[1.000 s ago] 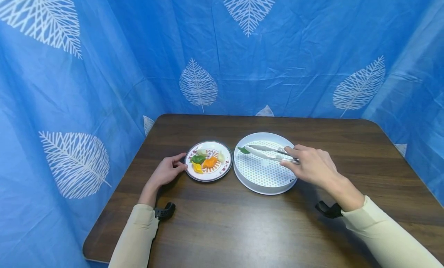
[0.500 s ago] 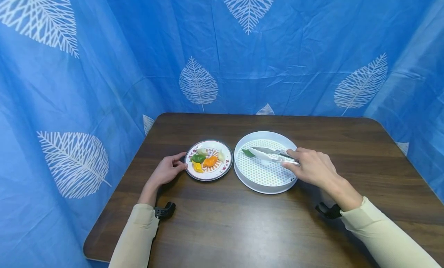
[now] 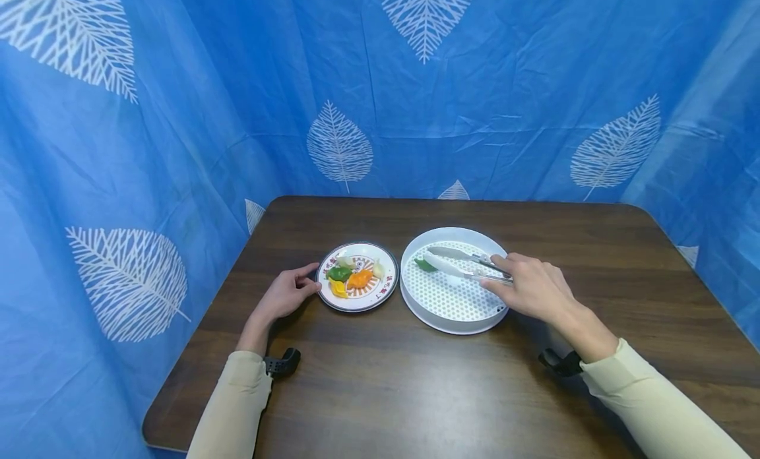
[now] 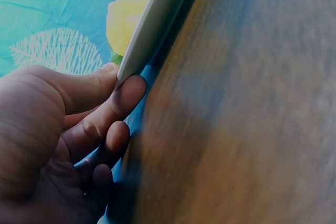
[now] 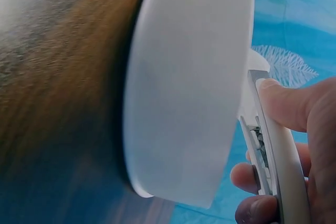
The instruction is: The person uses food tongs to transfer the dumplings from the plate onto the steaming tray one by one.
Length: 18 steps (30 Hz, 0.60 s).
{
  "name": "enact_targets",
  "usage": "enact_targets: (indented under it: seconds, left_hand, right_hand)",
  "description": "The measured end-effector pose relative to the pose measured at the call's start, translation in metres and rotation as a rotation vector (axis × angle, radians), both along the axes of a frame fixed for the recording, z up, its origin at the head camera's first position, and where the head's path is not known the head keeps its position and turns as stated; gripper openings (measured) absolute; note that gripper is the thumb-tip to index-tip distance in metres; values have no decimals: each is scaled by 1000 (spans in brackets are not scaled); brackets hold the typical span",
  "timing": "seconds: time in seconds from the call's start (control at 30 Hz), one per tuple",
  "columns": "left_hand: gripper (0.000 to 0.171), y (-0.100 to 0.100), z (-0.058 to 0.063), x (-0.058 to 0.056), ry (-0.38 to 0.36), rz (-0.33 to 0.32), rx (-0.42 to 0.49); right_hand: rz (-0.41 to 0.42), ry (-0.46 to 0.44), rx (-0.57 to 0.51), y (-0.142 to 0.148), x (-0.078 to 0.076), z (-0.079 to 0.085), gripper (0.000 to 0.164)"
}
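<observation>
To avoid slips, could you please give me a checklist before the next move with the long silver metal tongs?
1. Right hand grips the tongs: ok.
2. Tongs' tips inside the rim of the round white perforated tray: ok.
3. Small dark-green piece within the tray's rim: ok.
4. Green piece free of the tongs: cannot tell; the tips sit close beside it.
5. Left hand pinches the round white printed plate at its rim: ok.

Blue curtain (image 3: 510,83) with white leaf prints (image 3: 340,142) behind a dark wood-grain table (image 3: 332,367), pale glare (image 3: 436,406) towards the front.
</observation>
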<state>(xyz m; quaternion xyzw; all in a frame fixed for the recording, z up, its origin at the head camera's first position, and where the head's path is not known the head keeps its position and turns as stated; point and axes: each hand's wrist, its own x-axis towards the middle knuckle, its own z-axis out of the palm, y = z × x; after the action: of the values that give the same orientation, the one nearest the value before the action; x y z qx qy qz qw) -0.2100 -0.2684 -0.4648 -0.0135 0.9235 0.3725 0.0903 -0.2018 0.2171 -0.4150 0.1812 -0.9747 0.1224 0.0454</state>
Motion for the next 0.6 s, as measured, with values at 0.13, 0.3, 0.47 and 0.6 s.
enact_targets:
  seconds: [0.13,0.3,0.47,0.6]
  left_hand:
    - [60,1,1,0,-5,1,5]
    - [60,1,2,0,-5,1,0]
    - [60,1,1,0,-7,5,3]
    - [60,1,1,0,-5,3,0]
  right_hand:
    - [9,32,-5,-5,0,5,67]
    - [21,55,-9,-17,1,12,69]
    - [23,59,-19,-34,0,14,67]
    - [33,75,-24,-49,-1,14,67]
